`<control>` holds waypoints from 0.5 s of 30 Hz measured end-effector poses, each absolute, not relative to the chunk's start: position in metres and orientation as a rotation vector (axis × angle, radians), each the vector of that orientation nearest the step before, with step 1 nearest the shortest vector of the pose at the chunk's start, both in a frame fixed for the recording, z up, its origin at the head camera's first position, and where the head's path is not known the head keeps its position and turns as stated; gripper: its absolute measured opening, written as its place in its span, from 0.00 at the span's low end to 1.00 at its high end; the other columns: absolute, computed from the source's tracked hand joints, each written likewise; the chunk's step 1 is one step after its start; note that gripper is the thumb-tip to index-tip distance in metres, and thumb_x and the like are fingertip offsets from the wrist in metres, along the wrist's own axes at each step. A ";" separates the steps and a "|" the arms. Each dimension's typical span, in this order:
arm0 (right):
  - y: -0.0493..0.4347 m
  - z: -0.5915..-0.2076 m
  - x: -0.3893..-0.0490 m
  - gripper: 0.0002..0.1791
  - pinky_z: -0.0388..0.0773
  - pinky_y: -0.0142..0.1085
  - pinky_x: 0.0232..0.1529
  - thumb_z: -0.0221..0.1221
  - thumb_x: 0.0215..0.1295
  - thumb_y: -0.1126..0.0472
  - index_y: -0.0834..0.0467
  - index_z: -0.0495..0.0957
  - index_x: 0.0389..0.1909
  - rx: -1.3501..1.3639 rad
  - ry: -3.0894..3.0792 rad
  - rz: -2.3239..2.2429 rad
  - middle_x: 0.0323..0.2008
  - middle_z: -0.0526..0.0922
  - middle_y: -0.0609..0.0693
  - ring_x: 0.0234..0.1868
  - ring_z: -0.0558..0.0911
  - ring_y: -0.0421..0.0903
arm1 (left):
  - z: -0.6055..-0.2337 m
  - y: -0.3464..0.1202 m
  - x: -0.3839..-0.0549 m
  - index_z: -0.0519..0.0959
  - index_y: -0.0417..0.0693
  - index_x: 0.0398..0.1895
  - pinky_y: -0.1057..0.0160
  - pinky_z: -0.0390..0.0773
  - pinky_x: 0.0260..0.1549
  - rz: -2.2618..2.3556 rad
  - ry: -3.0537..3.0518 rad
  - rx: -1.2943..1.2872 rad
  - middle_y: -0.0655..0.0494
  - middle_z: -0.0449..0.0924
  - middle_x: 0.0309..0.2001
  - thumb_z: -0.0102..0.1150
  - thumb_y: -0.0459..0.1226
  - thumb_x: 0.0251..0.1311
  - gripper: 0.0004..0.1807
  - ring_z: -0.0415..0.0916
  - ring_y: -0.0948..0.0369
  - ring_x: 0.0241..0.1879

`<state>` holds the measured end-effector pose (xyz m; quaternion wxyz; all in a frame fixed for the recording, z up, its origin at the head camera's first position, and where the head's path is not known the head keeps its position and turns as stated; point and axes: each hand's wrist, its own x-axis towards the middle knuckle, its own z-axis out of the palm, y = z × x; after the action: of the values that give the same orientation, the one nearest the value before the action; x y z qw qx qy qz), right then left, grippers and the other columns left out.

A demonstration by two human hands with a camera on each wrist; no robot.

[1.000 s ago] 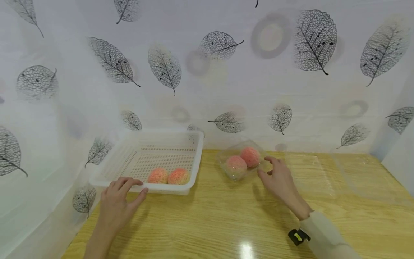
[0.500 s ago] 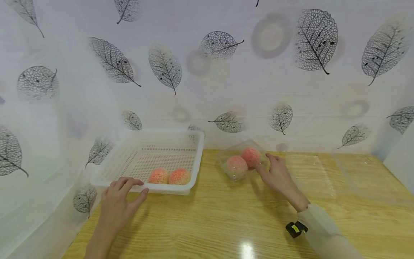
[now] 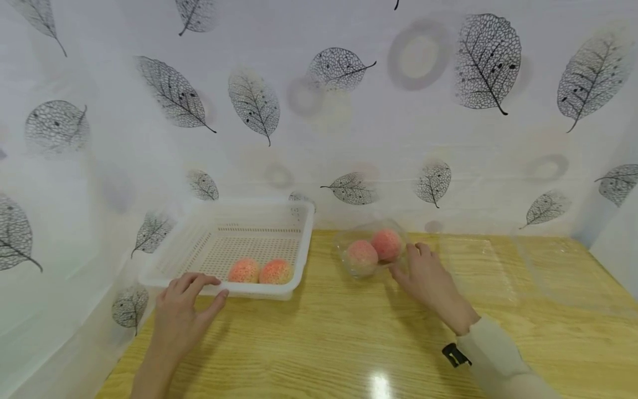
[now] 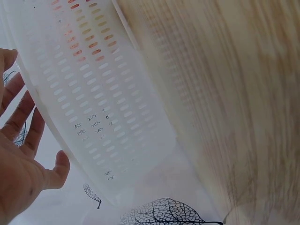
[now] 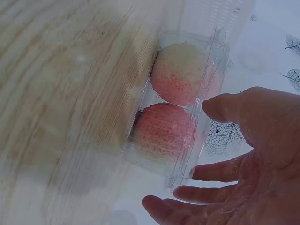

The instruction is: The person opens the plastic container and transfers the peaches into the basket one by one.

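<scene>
A clear plastic clamshell box (image 3: 352, 271) holds two pinkish peaches (image 3: 362, 255) side by side. My right hand (image 3: 431, 285) is at its near right corner, thumb on one side and fingers on the other. In the right wrist view the thumb (image 5: 220, 108) meets the box's edge, while the fairly straight fingers (image 5: 215, 171) reach its corner. Further left stands a white perforated basket (image 3: 249, 289) with two more peaches (image 3: 244, 271) along its near wall. My left hand (image 3: 181, 313) has its fingertips right at the basket's front rim, fingers loosely bent and thumb apart.
Two sheets or trays of clear plastic (image 3: 476, 269) lie on the wooden table (image 3: 319, 343) at the right. A white curtain (image 3: 319, 138) with leaf prints hangs behind and at the sides. A black device (image 3: 456, 354) is at the right sleeve (image 3: 490, 349).
The clear box has turned and shifted slightly as my right hand came against its corner. My right fingers have moved in closer to it. The left hand and the basket stay put.
</scene>
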<state>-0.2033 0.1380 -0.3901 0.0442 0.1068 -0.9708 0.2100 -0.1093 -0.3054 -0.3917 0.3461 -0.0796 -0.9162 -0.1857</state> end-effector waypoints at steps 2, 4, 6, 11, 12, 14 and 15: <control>0.138 -0.390 -0.200 0.37 0.78 0.69 0.51 0.57 0.72 0.49 0.79 0.66 0.64 0.338 -2.960 0.639 0.62 0.69 0.80 0.60 0.73 0.78 | -0.391 -0.306 -0.109 0.85 0.52 0.38 0.32 0.69 0.43 -0.480 -2.372 -0.209 0.50 0.84 0.42 0.77 0.38 0.48 0.13 0.76 0.47 0.40; 0.138 -0.389 -0.198 0.36 0.81 0.66 0.49 0.58 0.73 0.48 0.79 0.68 0.62 0.345 -2.942 0.669 0.59 0.72 0.79 0.55 0.77 0.76 | -0.391 -0.306 -0.110 0.85 0.51 0.38 0.32 0.70 0.43 -0.478 -2.367 -0.211 0.49 0.84 0.42 0.78 0.38 0.48 0.14 0.76 0.47 0.40; 0.140 -0.388 -0.198 0.34 0.83 0.59 0.43 0.58 0.73 0.48 0.78 0.70 0.58 0.348 -2.923 0.735 0.54 0.76 0.77 0.46 0.82 0.70 | -0.390 -0.306 -0.110 0.85 0.51 0.38 0.32 0.70 0.43 -0.479 -2.371 -0.210 0.50 0.84 0.42 0.78 0.38 0.48 0.14 0.76 0.47 0.40; 0.145 -0.390 -0.206 0.32 0.84 0.51 0.39 0.57 0.75 0.48 0.75 0.69 0.59 0.292 -2.912 0.968 0.48 0.80 0.73 0.37 0.83 0.60 | -0.390 -0.306 -0.110 0.85 0.52 0.38 0.31 0.68 0.44 -0.492 -2.387 -0.198 0.50 0.84 0.43 0.77 0.38 0.49 0.13 0.76 0.47 0.41; 0.145 -0.390 -0.208 0.33 0.84 0.53 0.41 0.56 0.75 0.48 0.75 0.67 0.61 0.269 -2.918 1.004 0.49 0.80 0.74 0.40 0.84 0.62 | -0.390 -0.306 -0.110 0.85 0.52 0.38 0.31 0.68 0.44 -0.494 -2.386 -0.199 0.50 0.84 0.43 0.77 0.38 0.49 0.13 0.77 0.46 0.41; 0.146 -0.392 -0.212 0.36 0.82 0.58 0.49 0.54 0.75 0.48 0.76 0.63 0.66 0.220 -2.934 1.035 0.55 0.78 0.77 0.50 0.82 0.69 | -0.391 -0.306 -0.109 0.85 0.52 0.38 0.31 0.68 0.44 -0.497 -2.385 -0.200 0.50 0.84 0.43 0.77 0.38 0.49 0.13 0.77 0.46 0.41; 0.147 -0.393 -0.214 0.38 0.81 0.61 0.52 0.54 0.76 0.47 0.76 0.61 0.69 0.202 -2.944 1.047 0.58 0.76 0.77 0.55 0.80 0.71 | -0.391 -0.306 -0.109 0.84 0.52 0.37 0.31 0.68 0.44 -0.499 -2.383 -0.202 0.50 0.84 0.43 0.77 0.38 0.49 0.13 0.76 0.46 0.41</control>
<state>-0.2138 0.1466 -0.3933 0.0053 0.0644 -0.9402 0.3344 -0.1093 -0.3061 -0.3911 0.3421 -0.0777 -0.9166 -0.1919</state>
